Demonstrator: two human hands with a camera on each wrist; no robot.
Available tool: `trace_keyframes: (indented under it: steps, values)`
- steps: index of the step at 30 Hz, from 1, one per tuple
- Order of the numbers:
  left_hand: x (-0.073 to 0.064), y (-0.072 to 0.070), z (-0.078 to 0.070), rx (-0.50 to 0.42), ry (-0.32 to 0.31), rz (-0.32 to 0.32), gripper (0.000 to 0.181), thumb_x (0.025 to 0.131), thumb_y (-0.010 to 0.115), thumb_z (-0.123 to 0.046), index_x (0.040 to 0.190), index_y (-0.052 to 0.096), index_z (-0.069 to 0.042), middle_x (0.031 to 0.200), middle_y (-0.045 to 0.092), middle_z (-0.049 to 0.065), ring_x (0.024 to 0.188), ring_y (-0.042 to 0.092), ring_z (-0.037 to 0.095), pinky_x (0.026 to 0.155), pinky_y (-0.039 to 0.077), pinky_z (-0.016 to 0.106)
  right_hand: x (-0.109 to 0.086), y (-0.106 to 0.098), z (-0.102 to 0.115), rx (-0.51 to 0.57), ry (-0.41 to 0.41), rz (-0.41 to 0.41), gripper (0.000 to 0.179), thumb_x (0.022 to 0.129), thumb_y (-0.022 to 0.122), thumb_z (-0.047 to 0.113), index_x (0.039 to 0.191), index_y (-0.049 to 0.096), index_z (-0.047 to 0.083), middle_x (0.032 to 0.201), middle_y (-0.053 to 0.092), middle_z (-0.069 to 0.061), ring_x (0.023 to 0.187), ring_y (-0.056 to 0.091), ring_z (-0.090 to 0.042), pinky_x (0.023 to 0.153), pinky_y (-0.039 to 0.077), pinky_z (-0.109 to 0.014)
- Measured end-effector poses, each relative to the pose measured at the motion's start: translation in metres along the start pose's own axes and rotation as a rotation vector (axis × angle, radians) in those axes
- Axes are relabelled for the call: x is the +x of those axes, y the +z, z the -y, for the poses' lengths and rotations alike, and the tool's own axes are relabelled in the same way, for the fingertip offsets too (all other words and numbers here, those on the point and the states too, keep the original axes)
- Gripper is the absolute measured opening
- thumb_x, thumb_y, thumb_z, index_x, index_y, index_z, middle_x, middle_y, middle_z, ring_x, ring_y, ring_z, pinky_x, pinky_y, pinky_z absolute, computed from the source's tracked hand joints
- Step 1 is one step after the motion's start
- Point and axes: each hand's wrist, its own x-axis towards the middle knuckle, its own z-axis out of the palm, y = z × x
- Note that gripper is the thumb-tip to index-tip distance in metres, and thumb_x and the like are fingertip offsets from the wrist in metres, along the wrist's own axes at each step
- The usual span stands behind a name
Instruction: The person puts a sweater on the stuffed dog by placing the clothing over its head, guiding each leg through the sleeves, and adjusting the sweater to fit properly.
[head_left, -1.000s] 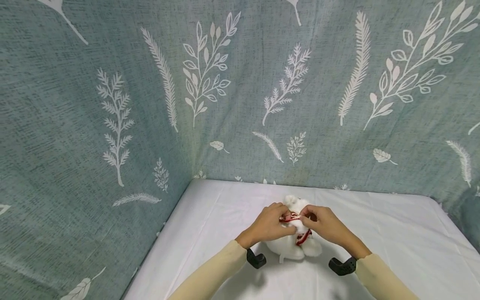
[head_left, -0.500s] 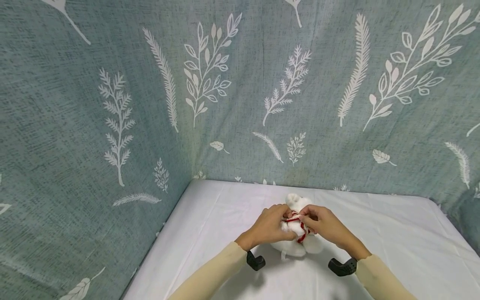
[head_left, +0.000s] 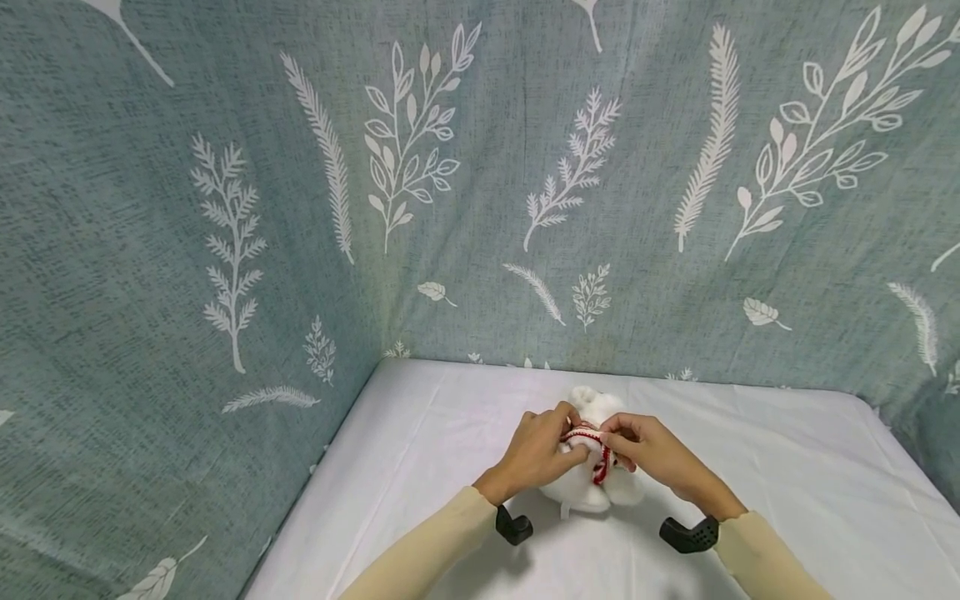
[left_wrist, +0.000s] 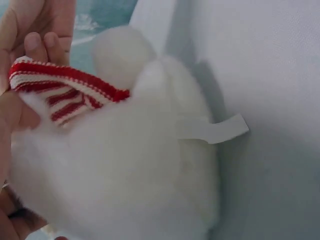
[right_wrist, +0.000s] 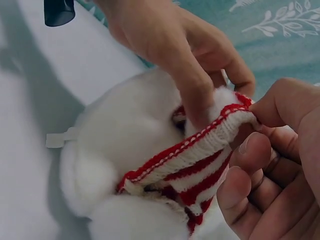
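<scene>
A fluffy white plush toy [head_left: 591, 495] lies on the bed-like white surface, its rounded ears toward the back wall. Around its upper body is a red-and-white striped knit garment [right_wrist: 195, 175], partly bunched. My right hand [head_left: 660, 454] pinches the garment's ribbed edge between thumb and forefinger, lifting it away from the fur; the other fingers curl beneath. From the left, my left hand [head_left: 534, 450] holds the plush at the garment, thumb on the fur and fingers behind the knit edge. A white fabric tag [left_wrist: 220, 130] sticks out from the toy's lower body. The face is mostly hidden.
The white sheet [head_left: 420, 433] stretches around the toy. Blue-green fabric with white leaf prints [head_left: 480, 208] hangs behind and at the left. Black mounts sit at both wrists, the left mount [head_left: 513, 523] and the right mount [head_left: 688, 533], low over the sheet.
The garment's edge has become straighter across the toy, and its hanging part has shifted left. My left fingers have moved slightly along the edge; my right hand keeps its pinch.
</scene>
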Motion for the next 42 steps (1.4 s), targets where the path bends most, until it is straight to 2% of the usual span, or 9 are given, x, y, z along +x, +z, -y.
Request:
trace_keyframes:
  steps: [4,9,14,17,21,25,30,34,42]
  values:
    - [0.000,0.000,-0.001,-0.010,-0.012,-0.047,0.027,0.085,0.065,-0.028,0.109,0.055,-0.021,0.062,0.041,-0.015,0.060,0.038,0.003,0.077,0.038,0.033,-0.002,0.002,0.002,0.004,-0.017,0.009,0.029,0.106,0.060,0.022,0.112,0.065,-0.006,0.079,0.056,-0.005,0.064,0.050,-0.011,0.059,0.046,-0.031]
    - [0.001,0.002,0.000,0.004,-0.020,-0.097,0.024,0.084,0.064,-0.022,0.106,0.057,-0.023,0.067,0.044,-0.014,0.063,0.040,0.004,0.068,0.033,0.029,-0.003,0.003,0.002,0.018,-0.009,0.012,0.029,0.105,0.061,0.021,0.111,0.066,-0.007,0.084,0.060,-0.007,0.063,0.050,-0.010,0.059,0.047,-0.031]
    - [0.005,0.000,0.002,0.015,0.038,-0.151,0.021,0.084,0.066,-0.010,0.103,0.064,-0.020,0.070,0.049,-0.012,0.062,0.042,0.004,0.062,0.034,0.024,-0.004,0.006,0.001,0.046,0.016,0.044,0.029,0.104,0.062,0.023,0.112,0.066,-0.005,0.080,0.058,-0.005,0.064,0.051,-0.011,0.058,0.047,-0.029]
    - [0.005,-0.002,0.004,-0.058,0.049,-0.095,0.021,0.082,0.066,-0.007,0.100,0.065,-0.018,0.069,0.050,-0.009,0.060,0.042,0.005,0.059,0.035,0.022,-0.005,0.008,-0.001,0.045,0.020,0.048,0.030,0.104,0.063,0.023,0.113,0.066,-0.005,0.079,0.056,-0.003,0.065,0.051,-0.012,0.057,0.046,-0.028]
    - [0.003,-0.006,0.002,-0.131,0.022,0.029,0.026,0.083,0.065,-0.020,0.109,0.063,-0.021,0.085,0.057,-0.010,0.075,0.049,0.004,0.070,0.039,0.024,-0.006,0.009,-0.003,0.042,0.025,0.019,0.029,0.104,0.064,0.024,0.112,0.065,-0.003,0.077,0.054,-0.004,0.064,0.049,-0.013,0.056,0.045,-0.028]
    - [0.002,-0.004,0.001,-0.143,0.028,0.038,0.031,0.088,0.067,-0.027,0.117,0.061,-0.020,0.100,0.063,-0.010,0.084,0.053,0.002,0.077,0.042,0.025,-0.007,0.009,-0.003,0.049,0.020,0.024,0.030,0.104,0.064,0.024,0.113,0.064,-0.005,0.078,0.054,-0.006,0.064,0.049,-0.013,0.057,0.045,-0.027]
    - [0.000,0.002,0.003,-0.228,-0.026,-0.024,0.029,0.087,0.072,-0.017,0.111,0.056,-0.017,0.083,0.057,-0.010,0.063,0.047,0.000,0.061,0.040,0.019,-0.008,0.007,-0.003,0.059,0.008,0.078,0.029,0.105,0.061,0.020,0.114,0.064,-0.007,0.079,0.054,-0.004,0.066,0.051,-0.013,0.059,0.046,-0.027]
    - [0.003,0.006,0.002,-0.264,-0.078,-0.056,0.028,0.083,0.071,-0.010,0.103,0.052,-0.017,0.077,0.052,-0.010,0.060,0.043,0.001,0.058,0.036,0.019,-0.009,0.007,-0.003,0.070,-0.008,0.116,0.026,0.105,0.060,0.017,0.111,0.063,-0.009,0.084,0.057,-0.008,0.068,0.051,-0.013,0.059,0.047,-0.026]
    - [0.011,0.012,-0.003,-0.205,-0.088,-0.103,0.035,0.070,0.058,0.005,0.096,0.051,-0.016,0.066,0.045,-0.009,0.053,0.036,0.002,0.052,0.029,0.019,-0.010,0.006,0.002,0.026,-0.053,0.194,0.019,0.104,0.061,0.013,0.104,0.063,-0.006,0.086,0.059,-0.016,0.069,0.051,-0.011,0.059,0.045,-0.025]
